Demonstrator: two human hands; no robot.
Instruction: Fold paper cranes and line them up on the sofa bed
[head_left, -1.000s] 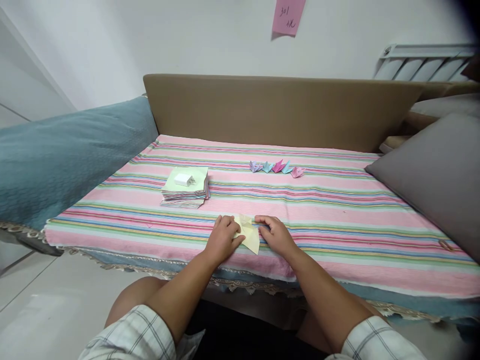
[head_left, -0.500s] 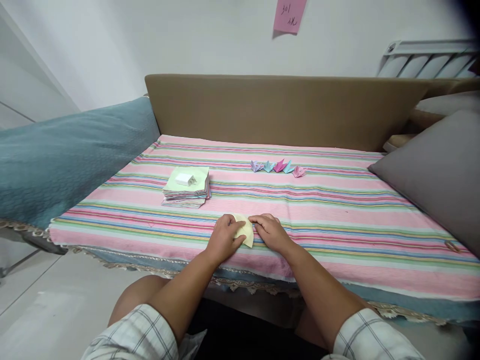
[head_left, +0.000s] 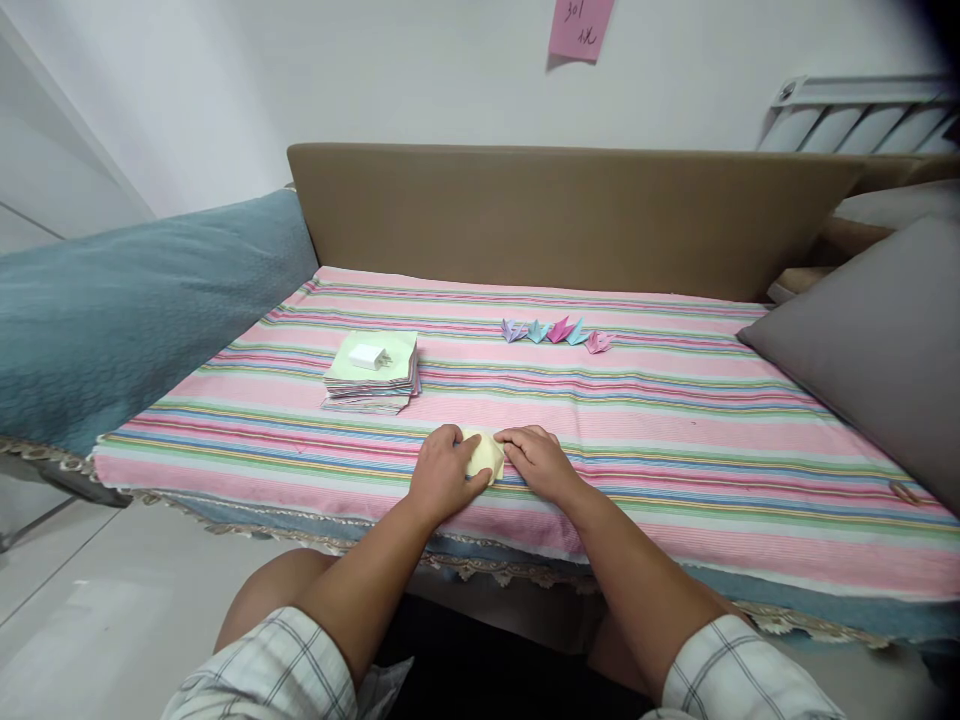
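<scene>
A small piece of pale yellow folded paper [head_left: 486, 457] lies on the striped cloth near the front edge. My left hand [head_left: 445, 474] grips its left side, thumb and fingers resting on the paper. At the right edge, the bent fingertips of my right hand [head_left: 538, 458] pinch the paper. Farther back sits a row of several folded paper cranes [head_left: 559, 331] in purple, blue and pink. To the left stands a stack of square paper sheets [head_left: 373, 385] with a white plug adapter [head_left: 367, 357] on top.
The striped pink cloth [head_left: 675, 420] covers the sofa seat. A brown backrest [head_left: 562, 215] rises behind it, with a blue-covered armrest [head_left: 165, 290] at the left. Grey cushion [head_left: 870, 330] on the right, near a small brown object [head_left: 905, 492]. A pink note [head_left: 580, 30] hangs on the wall.
The yellow paper's lower right corner, pointed before, now looks folded in and the paper more compact. Both hands have stayed almost in place.
</scene>
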